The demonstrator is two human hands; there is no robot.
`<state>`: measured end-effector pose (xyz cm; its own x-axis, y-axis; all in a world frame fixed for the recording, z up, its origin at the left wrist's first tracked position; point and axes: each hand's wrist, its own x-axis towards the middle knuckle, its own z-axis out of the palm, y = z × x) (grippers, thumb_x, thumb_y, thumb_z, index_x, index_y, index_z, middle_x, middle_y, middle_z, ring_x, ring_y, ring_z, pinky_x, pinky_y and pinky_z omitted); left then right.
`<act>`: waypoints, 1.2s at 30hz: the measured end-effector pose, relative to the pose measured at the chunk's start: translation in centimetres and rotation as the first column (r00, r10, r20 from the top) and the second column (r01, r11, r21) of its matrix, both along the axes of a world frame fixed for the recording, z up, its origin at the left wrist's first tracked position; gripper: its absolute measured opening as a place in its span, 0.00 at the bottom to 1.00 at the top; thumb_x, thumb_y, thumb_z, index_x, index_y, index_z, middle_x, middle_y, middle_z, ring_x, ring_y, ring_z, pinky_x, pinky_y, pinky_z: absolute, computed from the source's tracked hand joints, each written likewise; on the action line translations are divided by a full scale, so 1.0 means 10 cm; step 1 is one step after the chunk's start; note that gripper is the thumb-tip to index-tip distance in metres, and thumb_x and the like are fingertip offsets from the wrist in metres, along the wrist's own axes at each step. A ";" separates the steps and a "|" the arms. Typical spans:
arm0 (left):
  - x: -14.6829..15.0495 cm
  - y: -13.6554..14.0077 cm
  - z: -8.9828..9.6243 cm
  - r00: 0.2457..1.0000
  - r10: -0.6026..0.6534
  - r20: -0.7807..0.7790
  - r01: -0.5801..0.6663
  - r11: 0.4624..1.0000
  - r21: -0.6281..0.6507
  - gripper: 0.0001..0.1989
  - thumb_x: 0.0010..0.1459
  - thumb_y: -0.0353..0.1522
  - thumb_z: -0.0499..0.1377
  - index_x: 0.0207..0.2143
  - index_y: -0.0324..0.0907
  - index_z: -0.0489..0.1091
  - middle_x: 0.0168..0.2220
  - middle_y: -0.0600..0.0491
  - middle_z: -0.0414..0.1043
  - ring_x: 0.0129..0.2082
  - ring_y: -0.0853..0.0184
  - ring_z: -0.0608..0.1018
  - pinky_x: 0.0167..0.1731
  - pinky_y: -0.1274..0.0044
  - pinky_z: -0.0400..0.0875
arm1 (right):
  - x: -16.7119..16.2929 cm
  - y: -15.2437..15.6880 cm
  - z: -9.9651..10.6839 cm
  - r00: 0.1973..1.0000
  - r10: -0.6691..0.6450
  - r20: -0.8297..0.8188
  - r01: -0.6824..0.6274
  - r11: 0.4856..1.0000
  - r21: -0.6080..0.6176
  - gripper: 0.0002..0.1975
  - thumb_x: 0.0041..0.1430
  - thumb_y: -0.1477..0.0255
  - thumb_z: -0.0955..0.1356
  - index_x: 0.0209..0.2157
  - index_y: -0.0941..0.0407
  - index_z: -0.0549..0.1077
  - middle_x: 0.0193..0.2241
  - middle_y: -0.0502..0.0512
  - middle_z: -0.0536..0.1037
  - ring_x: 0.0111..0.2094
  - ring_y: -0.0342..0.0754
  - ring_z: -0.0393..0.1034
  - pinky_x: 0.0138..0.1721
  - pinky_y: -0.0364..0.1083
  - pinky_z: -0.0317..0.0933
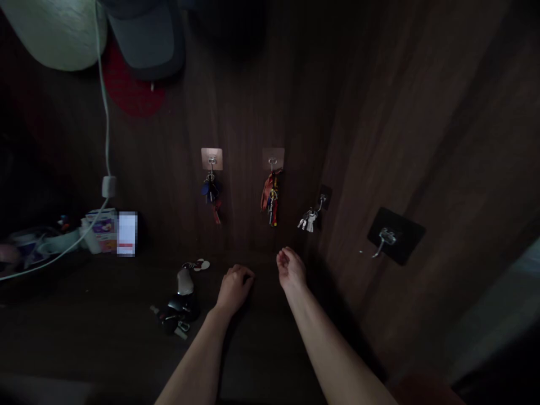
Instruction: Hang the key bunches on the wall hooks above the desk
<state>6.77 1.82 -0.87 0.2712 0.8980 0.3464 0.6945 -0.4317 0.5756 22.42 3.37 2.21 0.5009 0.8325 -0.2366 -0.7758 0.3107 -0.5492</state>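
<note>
My left hand (235, 288) rests on the dark tabletop, its fingers curled under and nothing seen in them. To its left lies a pile of car keys and fobs (181, 304) with metal rings and a white tag (202, 265). My right hand (292, 269) is turned partly palm inward, fingers loosely bent and apart, holding nothing visible. Above it, silver keys (310, 220) hang from a small dark wall hook (323, 198). A key bunch with red and yellow straps (271, 198) hangs from the middle hook, and a bunch with a blue fob (210, 190) from the left one.
A bare hook on a black pad (388, 236) is on the right side panel. Caps (147, 42) hang at upper left beside a white cable (105, 112). Small boxes (103, 230) and a blurred bright rectangle (127, 233) stand at left.
</note>
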 end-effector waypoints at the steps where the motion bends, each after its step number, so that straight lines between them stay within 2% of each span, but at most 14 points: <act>1: 0.00 -0.01 0.00 1.000 0.001 0.002 -0.001 1.000 0.001 0.08 0.53 0.27 0.55 0.33 0.43 0.73 0.38 0.51 0.72 0.42 0.65 0.72 0.45 0.73 0.63 | 0.00 -0.04 -0.01 1.000 0.003 0.030 -0.002 1.000 -0.022 0.09 0.41 0.84 0.69 0.24 0.56 0.70 0.16 0.42 0.71 0.19 0.35 0.67 0.21 0.33 0.63; 3: 0.00 -0.02 0.00 1.000 0.003 0.011 -0.003 1.000 0.007 0.08 0.53 0.27 0.55 0.33 0.44 0.73 0.38 0.51 0.72 0.42 0.65 0.72 0.45 0.74 0.63 | 0.00 -0.10 -0.02 0.984 -0.015 0.177 0.035 0.994 -0.108 0.08 0.40 0.82 0.69 0.24 0.56 0.71 0.17 0.42 0.72 0.19 0.34 0.67 0.20 0.32 0.60; 5: 0.00 -0.02 0.00 1.000 0.007 0.018 -0.007 1.000 0.009 0.08 0.53 0.27 0.55 0.33 0.44 0.73 0.38 0.52 0.72 0.42 0.66 0.72 0.45 0.74 0.63 | 0.00 -0.15 -0.04 0.947 -0.019 0.321 0.068 0.988 -0.141 0.08 0.38 0.80 0.70 0.25 0.56 0.72 0.19 0.42 0.73 0.21 0.35 0.67 0.20 0.33 0.58; 10: -0.01 -0.02 0.01 0.999 0.015 0.028 -0.016 1.000 0.002 0.09 0.53 0.27 0.55 0.33 0.44 0.73 0.38 0.52 0.72 0.42 0.65 0.72 0.46 0.74 0.63 | 0.02 -0.31 -0.20 0.802 0.033 0.596 0.049 0.992 -0.120 0.08 0.34 0.74 0.72 0.24 0.56 0.74 0.20 0.45 0.74 0.23 0.39 0.67 0.24 0.38 0.57; 14: -0.02 -0.04 0.03 1.000 0.020 0.015 -0.020 1.000 -0.005 0.09 0.53 0.28 0.55 0.34 0.44 0.73 0.39 0.51 0.72 0.42 0.65 0.72 0.45 0.73 0.64 | 0.02 -0.39 -0.32 0.685 0.067 0.726 -0.015 0.997 -0.078 0.08 0.35 0.70 0.72 0.23 0.56 0.74 0.21 0.47 0.75 0.27 0.43 0.68 0.30 0.41 0.60; 16: -0.02 -0.06 0.04 1.000 0.018 -0.011 -0.018 1.000 -0.004 0.09 0.53 0.29 0.55 0.34 0.44 0.73 0.40 0.51 0.72 0.42 0.64 0.72 0.46 0.73 0.64 | 0.03 -0.38 -0.33 0.651 0.061 0.757 -0.023 0.998 -0.061 0.08 0.35 0.70 0.72 0.23 0.56 0.74 0.22 0.47 0.75 0.28 0.43 0.67 0.31 0.42 0.60; 20: -0.03 -0.10 0.10 0.998 -0.012 -0.061 0.011 1.000 -0.018 0.10 0.53 0.28 0.54 0.35 0.44 0.74 0.41 0.51 0.73 0.43 0.64 0.72 0.46 0.73 0.64 | 0.03 -0.30 -0.30 0.699 0.072 0.712 -0.023 0.997 -0.078 0.09 0.35 0.70 0.72 0.23 0.56 0.74 0.21 0.47 0.74 0.27 0.43 0.67 0.28 0.41 0.59; 23: -0.06 -0.11 0.17 0.990 -0.084 -0.110 0.080 0.996 -0.043 0.11 0.52 0.28 0.55 0.37 0.45 0.74 0.40 0.52 0.74 0.43 0.65 0.73 0.46 0.75 0.64 | 0.04 -0.29 -0.26 0.737 0.084 0.670 -0.039 0.996 -0.082 0.10 0.33 0.70 0.72 0.23 0.57 0.73 0.21 0.47 0.74 0.26 0.42 0.67 0.26 0.40 0.58; 27: -0.25 -0.12 0.29 0.981 -0.135 -0.142 0.131 0.991 -0.034 0.12 0.53 0.29 0.55 0.39 0.46 0.73 0.41 0.54 0.75 0.42 0.66 0.75 0.45 0.77 0.66 | 0.04 -0.34 -0.24 0.756 0.088 0.649 -0.056 0.996 -0.069 0.10 0.33 0.70 0.72 0.23 0.57 0.73 0.21 0.48 0.74 0.25 0.41 0.67 0.25 0.39 0.57; 29: -0.44 -0.12 0.34 0.988 -0.071 -0.139 0.075 0.997 0.026 0.11 0.54 0.30 0.54 0.39 0.47 0.73 0.41 0.54 0.75 0.43 0.66 0.75 0.45 0.77 0.65 | 0.03 -0.36 -0.24 0.754 0.096 0.650 -0.059 0.995 -0.078 0.10 0.33 0.70 0.72 0.23 0.57 0.73 0.21 0.48 0.74 0.26 0.41 0.67 0.25 0.39 0.57; 32: -0.83 -0.10 0.38 0.982 0.135 -0.135 -0.125 0.989 0.083 0.11 0.54 0.30 0.53 0.38 0.46 0.73 0.41 0.52 0.75 0.44 0.64 0.74 0.47 0.75 0.64 | 0.03 -0.35 -0.24 0.732 0.112 0.672 -0.065 0.993 -0.094 0.09 0.33 0.70 0.71 0.23 0.57 0.73 0.21 0.48 0.73 0.26 0.42 0.66 0.25 0.39 0.57; 36: -1.34 -0.09 0.35 0.952 0.296 -0.077 -0.295 0.955 0.032 0.12 0.54 0.30 0.51 0.37 0.43 0.73 0.42 0.50 0.75 0.44 0.64 0.74 0.45 0.76 0.65 | 0.00 -0.33 -0.25 0.699 0.109 0.707 -0.059 0.994 -0.095 0.09 0.34 0.69 0.71 0.23 0.56 0.73 0.20 0.47 0.72 0.26 0.42 0.65 0.26 0.40 0.56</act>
<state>-6.66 0.90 2.67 0.0223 0.9355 0.3527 0.8363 -0.2108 0.5061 22.46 0.08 -0.29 0.4695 0.8762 0.1091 -0.1688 0.2104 -0.9629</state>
